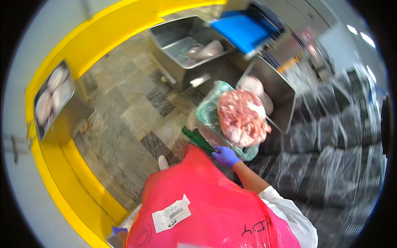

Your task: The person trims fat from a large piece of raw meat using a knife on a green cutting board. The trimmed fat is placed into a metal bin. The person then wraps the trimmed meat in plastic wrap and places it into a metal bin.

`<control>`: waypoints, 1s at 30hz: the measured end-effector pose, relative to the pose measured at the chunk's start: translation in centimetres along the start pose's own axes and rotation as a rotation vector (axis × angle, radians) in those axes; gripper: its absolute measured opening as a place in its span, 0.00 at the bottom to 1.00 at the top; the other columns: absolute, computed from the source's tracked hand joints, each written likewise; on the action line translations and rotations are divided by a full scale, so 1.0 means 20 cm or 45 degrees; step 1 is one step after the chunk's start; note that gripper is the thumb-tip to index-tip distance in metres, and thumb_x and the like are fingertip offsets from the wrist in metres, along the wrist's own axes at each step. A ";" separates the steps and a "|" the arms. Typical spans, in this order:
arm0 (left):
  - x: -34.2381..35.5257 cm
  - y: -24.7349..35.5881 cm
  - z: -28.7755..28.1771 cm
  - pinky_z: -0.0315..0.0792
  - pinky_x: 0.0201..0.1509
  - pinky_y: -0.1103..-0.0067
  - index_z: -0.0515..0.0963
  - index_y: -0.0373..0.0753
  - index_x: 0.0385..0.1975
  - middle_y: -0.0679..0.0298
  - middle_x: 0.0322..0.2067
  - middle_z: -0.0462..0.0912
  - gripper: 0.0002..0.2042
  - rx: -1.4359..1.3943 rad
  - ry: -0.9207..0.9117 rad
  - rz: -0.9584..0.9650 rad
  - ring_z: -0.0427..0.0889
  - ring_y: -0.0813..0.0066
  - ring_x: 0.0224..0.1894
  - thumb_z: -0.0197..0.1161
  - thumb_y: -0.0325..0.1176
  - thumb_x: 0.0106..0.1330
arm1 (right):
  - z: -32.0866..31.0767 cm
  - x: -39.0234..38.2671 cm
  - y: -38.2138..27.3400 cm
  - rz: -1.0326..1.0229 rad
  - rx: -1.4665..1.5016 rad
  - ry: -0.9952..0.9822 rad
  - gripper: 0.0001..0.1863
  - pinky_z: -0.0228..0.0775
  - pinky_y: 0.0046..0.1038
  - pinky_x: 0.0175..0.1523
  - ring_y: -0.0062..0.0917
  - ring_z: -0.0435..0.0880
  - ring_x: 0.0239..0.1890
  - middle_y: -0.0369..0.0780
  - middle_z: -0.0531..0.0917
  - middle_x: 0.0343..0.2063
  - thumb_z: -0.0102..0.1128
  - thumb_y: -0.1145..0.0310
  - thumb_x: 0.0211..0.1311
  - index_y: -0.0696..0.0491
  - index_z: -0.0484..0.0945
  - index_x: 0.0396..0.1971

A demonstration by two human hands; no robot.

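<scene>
Red plastic apron (211,184) bulges foremost, presumably worn against wet. Beyond it, the green crate (197,139) carries green film (208,112), likely shielding the raw meat (241,118) piled over the crate. The right hand (226,156) grips the crate's rim, seemingly to steady it; the left hand (119,230), well left of the crate, I can't read.

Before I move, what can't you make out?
Left hand: small in the head view's lower left, partly covered by the red apron; its grip can't be told.
Right hand: small in the head view; its fingers' hold on the green crate is unclear.
Crate's inside: hidden in the head view by raw meat and plastic bag.
Black stack: head view, wrapping obscures its contents.
</scene>
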State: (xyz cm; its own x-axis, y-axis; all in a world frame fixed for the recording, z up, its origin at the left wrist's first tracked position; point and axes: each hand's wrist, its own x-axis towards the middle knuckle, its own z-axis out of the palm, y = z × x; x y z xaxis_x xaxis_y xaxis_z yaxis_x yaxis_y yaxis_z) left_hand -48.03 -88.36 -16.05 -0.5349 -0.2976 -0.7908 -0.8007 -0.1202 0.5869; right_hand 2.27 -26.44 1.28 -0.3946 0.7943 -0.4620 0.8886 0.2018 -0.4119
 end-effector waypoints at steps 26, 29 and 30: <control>-2.89 -1.21 2.83 0.79 0.57 0.71 0.77 0.37 0.63 0.54 0.52 0.87 0.23 2.085 -2.565 1.513 0.86 0.68 0.52 0.70 0.35 0.70 | -0.44 0.10 1.16 0.491 1.303 1.343 0.46 0.72 0.40 0.68 0.45 0.78 0.64 0.56 0.74 0.64 0.78 0.56 0.59 0.62 0.65 0.72; -2.92 -1.24 2.85 0.80 0.54 0.72 0.78 0.37 0.62 0.57 0.49 0.87 0.22 2.023 -2.416 1.243 0.86 0.69 0.48 0.70 0.36 0.70 | -0.59 0.07 1.11 0.350 1.244 1.069 0.46 0.73 0.39 0.66 0.43 0.79 0.64 0.56 0.75 0.63 0.80 0.58 0.57 0.62 0.66 0.71; -2.93 -1.24 2.87 0.80 0.53 0.73 0.78 0.38 0.61 0.57 0.48 0.87 0.22 1.997 -2.376 1.146 0.86 0.70 0.47 0.70 0.36 0.70 | -0.57 0.07 1.14 0.303 0.919 1.142 0.42 0.77 0.38 0.62 0.40 0.82 0.60 0.52 0.78 0.61 0.79 0.64 0.58 0.59 0.69 0.70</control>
State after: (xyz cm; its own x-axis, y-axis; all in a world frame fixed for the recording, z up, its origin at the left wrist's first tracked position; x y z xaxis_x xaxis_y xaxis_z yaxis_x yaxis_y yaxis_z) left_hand -12.21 -13.62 5.77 0.3923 0.8478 -0.3568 0.4854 0.1387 0.8632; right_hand 24.75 -14.23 0.17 0.3257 0.9454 0.0125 0.4653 -0.1487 -0.8725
